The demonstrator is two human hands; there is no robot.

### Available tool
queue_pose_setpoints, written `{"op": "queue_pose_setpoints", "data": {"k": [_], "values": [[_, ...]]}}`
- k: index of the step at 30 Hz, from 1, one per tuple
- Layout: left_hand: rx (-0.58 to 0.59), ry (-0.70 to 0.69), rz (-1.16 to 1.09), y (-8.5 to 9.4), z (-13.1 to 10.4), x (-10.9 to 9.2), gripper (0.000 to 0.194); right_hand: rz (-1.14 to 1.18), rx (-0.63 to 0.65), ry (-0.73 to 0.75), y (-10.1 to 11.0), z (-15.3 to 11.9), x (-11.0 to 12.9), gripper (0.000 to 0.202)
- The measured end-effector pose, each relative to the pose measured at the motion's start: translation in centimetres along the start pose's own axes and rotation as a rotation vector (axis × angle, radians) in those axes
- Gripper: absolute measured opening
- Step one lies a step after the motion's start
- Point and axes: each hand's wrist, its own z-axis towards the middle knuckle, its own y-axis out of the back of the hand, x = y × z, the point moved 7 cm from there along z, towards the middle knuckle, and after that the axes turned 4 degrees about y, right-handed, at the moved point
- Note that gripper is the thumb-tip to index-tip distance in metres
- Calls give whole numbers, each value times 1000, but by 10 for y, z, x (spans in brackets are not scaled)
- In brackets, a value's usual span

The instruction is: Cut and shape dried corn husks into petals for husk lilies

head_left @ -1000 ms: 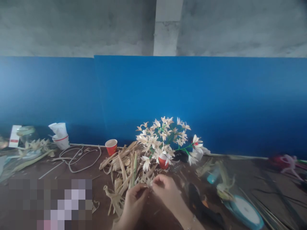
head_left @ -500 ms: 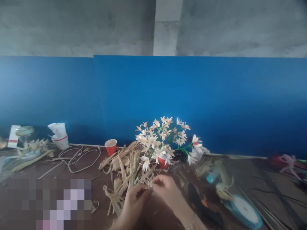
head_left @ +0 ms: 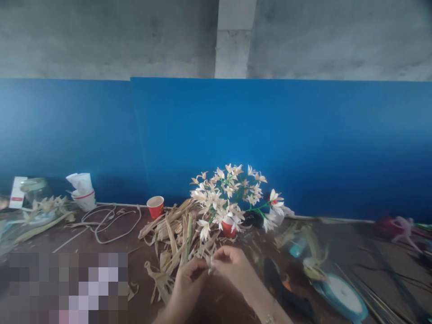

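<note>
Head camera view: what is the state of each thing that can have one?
Left hand, fingers pinching small pale piece
Right hand, fingers pinching same piece
Cream pointed-petal flowers, open
Left red paper cup, upright, uncovered
White red-striped paper cup, filled
Tan dry husks, heaped
Thin white cable, loosely looped

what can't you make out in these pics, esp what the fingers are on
- head view: pale piece, mostly covered by left hand and right hand
- head view: inside of red cup, behind flowers
- head view: lettering on white card, too small
- head view: lower left, pixelated
</note>
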Motion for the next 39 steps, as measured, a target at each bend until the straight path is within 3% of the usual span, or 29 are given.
{"op": "queue_pose_setpoints", "data": {"k": [16,20,25,30,34,39], "values": [[-10,-6,-1,0,0,-2,25,149,55,-12,2,-2,3,11],[-4,57,-31,-1,0,2,28,105,65,24,2,-1,4,10],[-50,134,-83,0,0,7,33,-79,15,302,9,-12,34,26],[-98,131,-125,0,-1,3,29,-409,36,626,-1,-32,63,32],[-121,89,0,0,-2,-1,20,-639,-75,689,-6,-34,63,22],[-145,1,167,2,-2,-4,14,-711,-173,714,-9,-32,58,19]]}}
